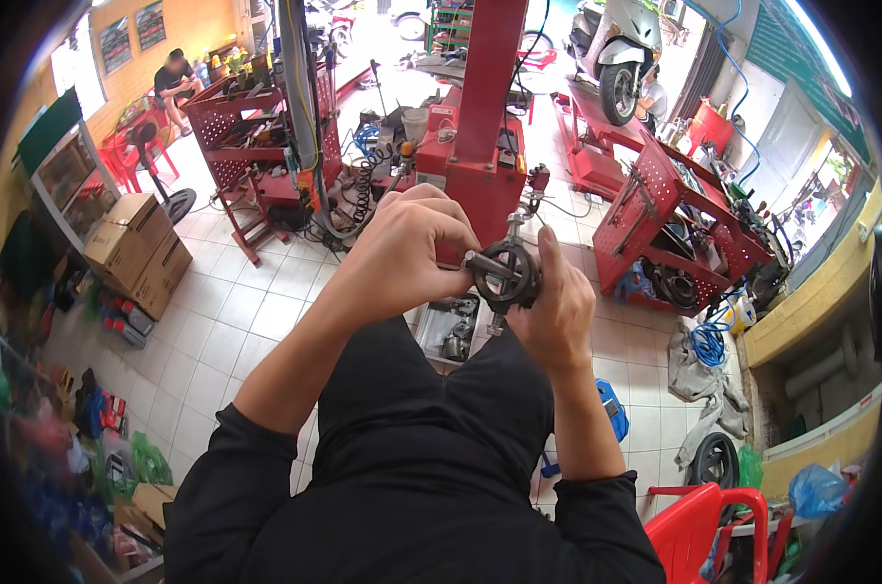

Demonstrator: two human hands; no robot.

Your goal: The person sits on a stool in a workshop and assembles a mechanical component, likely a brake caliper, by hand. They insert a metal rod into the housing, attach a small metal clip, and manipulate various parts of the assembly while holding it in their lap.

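Above my lap I hold a ring-shaped metal tool [508, 275], dark and round, with silver bolts sticking out at its top and bottom. A grey metal rod lies across the ring's opening. My right hand [560, 311] grips the ring from the right, its thumb pointing up. My left hand [407, 248] is closed at the ring's left side, fingertips pinched at the end of the rod; its palm side is hidden. Below, between my knees, a shallow tray [427, 343] with metal parts [458, 341] stands on the floor.
A red lift post [480, 88] rises ahead. Red tool carts stand at left [232, 136] and right [675, 234]. A scooter [621, 58] is on a red lift, a person [652, 102] beside it; another person [173, 83] sits far left. Cardboard boxes [139, 248], red chair [689, 535].
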